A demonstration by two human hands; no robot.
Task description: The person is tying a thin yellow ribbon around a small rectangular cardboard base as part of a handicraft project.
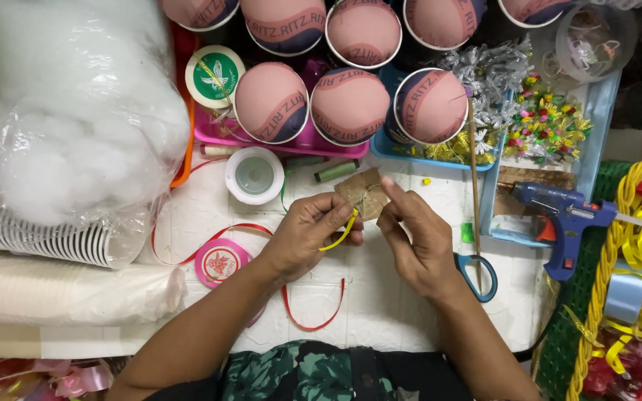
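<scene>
pinching a short yellow ribbon strip point(342, 234) between thumb and fingers of my left hand point(310, 234), i'm curling it into a loop so its ends meet. my right hand point(414, 238) is closing its fingertips on a fine thread by the brown card piece point(362, 191), apparently keeping it taut. blue scissors point(477, 275) and a glue gun point(559, 215) are lying within reach at right, red ribbon point(313, 315) below.
</scene>
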